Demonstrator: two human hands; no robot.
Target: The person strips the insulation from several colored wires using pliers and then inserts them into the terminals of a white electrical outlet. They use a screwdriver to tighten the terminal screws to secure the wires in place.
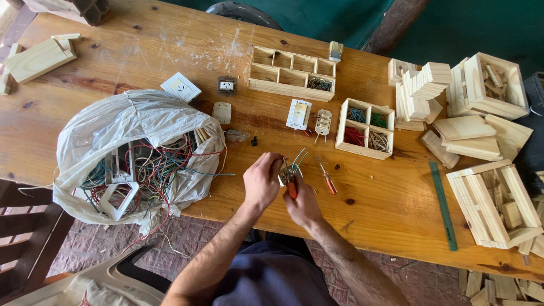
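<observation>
The left hand [262, 182] is closed around a small pale electrical fitting [285, 174] with short wires [298, 157] sticking out of it, and the right hand [303, 205] is closed on the orange handle of a tool [291, 184] — pliers or cutters, too small to tell which — whose head meets the fitting. Both hands sit together over the near edge of the wooden table [391, 209], so the fitting lies between them, slightly nearer the left. Its wires point up and away to the right, and the tool's long axis runs almost straight away from the person. Just right of the hands lies a red-handled screwdriver [326, 175], angled away to the left; farther beyond on the right is a four-compartment wooden box [365, 128] of sorted wire, and to the left a plastic bag [136, 153] of tangled wires.
</observation>
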